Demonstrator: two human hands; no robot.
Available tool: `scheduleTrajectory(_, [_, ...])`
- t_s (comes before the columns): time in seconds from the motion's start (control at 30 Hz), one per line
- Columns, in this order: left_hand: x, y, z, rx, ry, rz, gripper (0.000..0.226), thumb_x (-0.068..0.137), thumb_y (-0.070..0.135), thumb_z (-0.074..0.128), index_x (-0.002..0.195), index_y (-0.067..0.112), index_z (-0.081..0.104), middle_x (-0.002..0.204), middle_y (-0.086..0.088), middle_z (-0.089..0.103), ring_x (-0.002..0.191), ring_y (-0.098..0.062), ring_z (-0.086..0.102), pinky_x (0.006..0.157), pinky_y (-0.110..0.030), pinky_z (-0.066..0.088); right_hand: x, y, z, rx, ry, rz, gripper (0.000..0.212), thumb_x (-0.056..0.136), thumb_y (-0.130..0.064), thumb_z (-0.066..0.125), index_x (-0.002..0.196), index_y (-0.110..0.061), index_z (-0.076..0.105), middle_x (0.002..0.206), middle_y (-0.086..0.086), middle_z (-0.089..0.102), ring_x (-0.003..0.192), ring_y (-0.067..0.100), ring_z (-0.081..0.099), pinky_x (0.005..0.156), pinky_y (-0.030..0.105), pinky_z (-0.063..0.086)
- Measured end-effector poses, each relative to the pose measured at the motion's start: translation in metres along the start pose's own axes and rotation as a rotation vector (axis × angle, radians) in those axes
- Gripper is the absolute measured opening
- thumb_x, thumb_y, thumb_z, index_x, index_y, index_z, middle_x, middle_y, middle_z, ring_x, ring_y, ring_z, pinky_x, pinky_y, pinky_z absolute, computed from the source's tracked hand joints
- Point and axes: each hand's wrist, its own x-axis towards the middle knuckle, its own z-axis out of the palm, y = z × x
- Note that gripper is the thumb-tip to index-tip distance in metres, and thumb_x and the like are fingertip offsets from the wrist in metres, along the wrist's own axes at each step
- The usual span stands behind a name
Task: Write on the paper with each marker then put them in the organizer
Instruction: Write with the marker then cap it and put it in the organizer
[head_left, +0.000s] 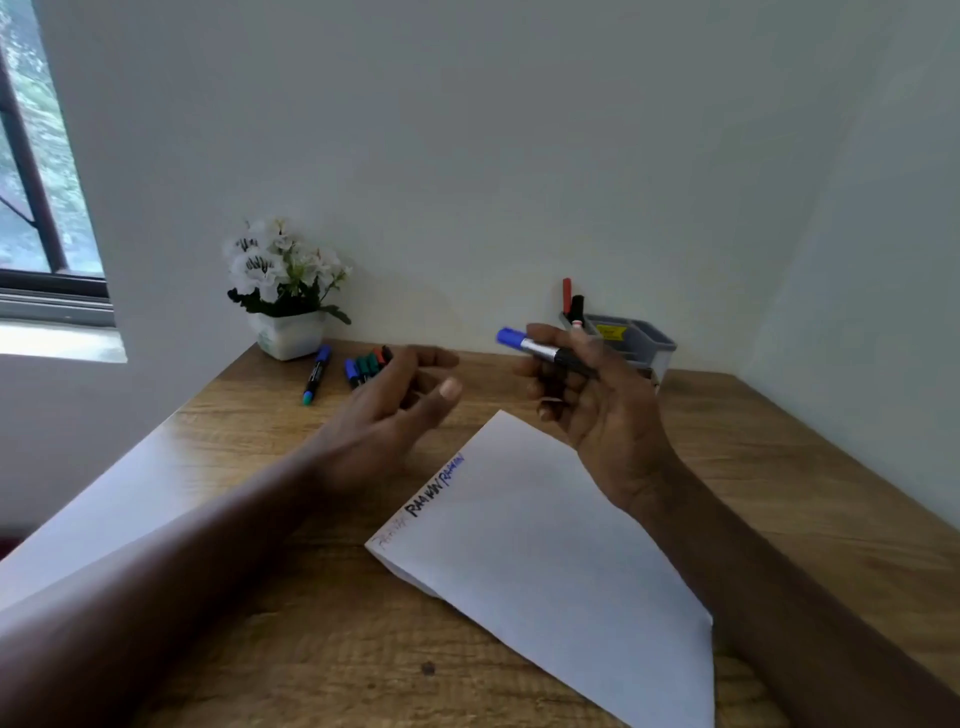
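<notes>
Head view: right hand (587, 395) grips blue-capped marker (540, 349) above paper (545, 545).

Paper (545, 530): handwritten black word, roughly "RAAMN"; blue repeat beside it; faint third word illegible

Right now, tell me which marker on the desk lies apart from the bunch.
The blue-capped marker with the teal end, lying alone nearest the flower pot; the other loose markers lie bunched together by the left hand.

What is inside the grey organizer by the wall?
A red marker and a black marker stand in the organizer's left compartment; something yellow shows in the next one. The right hand hides the lower left part.
</notes>
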Motion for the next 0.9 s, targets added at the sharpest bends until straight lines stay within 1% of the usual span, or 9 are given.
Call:
scheduleTrajectory(0.1, [0.0,-0.004,-0.005,0.328,-0.094,0.022,0.049,0.095,0.065,0.038,0.132,0.036,0.052,0.124,0.014,0.059,0.105,0.005,0.058,0.086,-0.024,0.05,0.01,-0.012,-0.016,-0.041,0.093,-0.033,0.051,0.101,-0.043,0.046,0.132,-0.007,0.065,0.126,0.018,0.07,0.095,0.018,0.065,0.077,0.03,0.047])
scheduleTrajectory(0.23, [0.004,-0.007,-0.004,0.575,-0.28,-0.021,0.066,0.091,0.07,0.028,0.144,0.036,0.045,0.152,0.012,0.041,0.132,-0.005,0.045,0.108,-0.037,0.043,0.032,-0.03,-0.025,-0.426,0.321,-0.105,0.024,0.098,-0.009,0.063,0.12,-0.012,0.072,0.106,0.01,0.078,0.09,0.013,0.075,0.069,0.026,0.058])
scheduleTrajectory(0.3, [0.005,-0.009,-0.001,0.652,-0.339,-0.043,0.071,0.094,0.07,0.028,0.155,0.035,0.032,0.164,0.012,0.026,0.146,-0.01,0.032,0.117,-0.039,0.034,0.054,-0.04,-0.033,-0.554,0.419,-0.146,0.03,0.092,-0.003,0.07,0.119,-0.015,0.068,0.097,0.011,0.078,0.079,0.01,0.076,0.064,0.023,0.059])
scheduleTrajectory(0.37, [0.005,-0.012,0.002,0.713,-0.359,-0.042,0.068,0.099,0.065,0.03,0.159,0.033,0.023,0.168,0.01,0.018,0.151,-0.011,0.023,0.121,-0.038,0.026,0.078,-0.049,-0.042,-0.697,0.475,-0.182,0.05,0.087,-0.005,0.075,0.129,-0.027,0.057,0.091,0.012,0.077,0.074,0.016,0.075,0.062,0.026,0.058])
scheduleTrajectory(0.43, [0.005,-0.009,0.003,0.725,-0.364,-0.036,0.069,0.098,0.063,0.027,0.159,0.031,0.024,0.168,0.008,0.02,0.152,-0.01,0.022,0.119,-0.032,0.022,0.102,-0.055,-0.053,-0.873,0.491,-0.219,0.071,0.087,-0.006,0.074,0.143,-0.035,0.042,0.084,0.005,0.074,0.073,0.014,0.071,0.066,0.02,0.057])
scheduleTrajectory(0.5, [0.005,-0.005,0.003,0.717,-0.375,-0.035,0.069,0.097,0.061,0.023,0.158,0.03,0.027,0.166,0.008,0.024,0.15,-0.009,0.023,0.115,-0.026,0.022,0.122,-0.058,-0.061,-0.994,0.483,-0.273,0.077,0.087,-0.005,0.072,0.15,-0.031,0.037,0.082,0.001,0.071,0.072,0.01,0.069,0.075,0.022,0.059])
scheduleTrajectory(0.63, [0.008,-0.009,0.001,0.702,-0.374,-0.042,0.059,0.104,0.054,0.031,0.158,0.032,0.026,0.167,0.009,0.022,0.15,-0.009,0.023,0.117,-0.028,0.023,0.151,-0.05,-0.078,-1.149,0.431,-0.326,0.075,0.083,-0.002,0.075,0.146,-0.026,0.042,0.089,0.007,0.073,0.081,0.024,0.072,0.088,0.045,0.059])
scheduleTrajectory(0.8, [0.01,-0.013,0.003,0.709,-0.38,-0.043,0.06,0.103,0.056,0.037,0.158,0.034,0.025,0.166,0.01,0.022,0.15,-0.01,0.024,0.117,-0.03,0.024,0.162,-0.028,-0.09,-1.251,0.355,-0.3,0.062,0.086,-0.007,0.075,0.142,-0.02,0.053,0.089,0.009,0.075,0.08,0.021,0.071,0.088,0.033,0.056])
scheduleTrajectory(0.9, [0.013,-0.014,0.003,0.699,-0.379,-0.045,0.061,0.103,0.056,0.038,0.157,0.033,0.026,0.166,0.009,0.022,0.149,-0.01,0.025,0.117,-0.031,0.025,0.166,-0.015,-0.098,-1.323,0.305,-0.216,0.062,0.083,-0.019,0.081,0.141,-0.022,0.058,0.087,0.004,0.076,0.088,0.019,0.072,0.091,0.035,0.055])
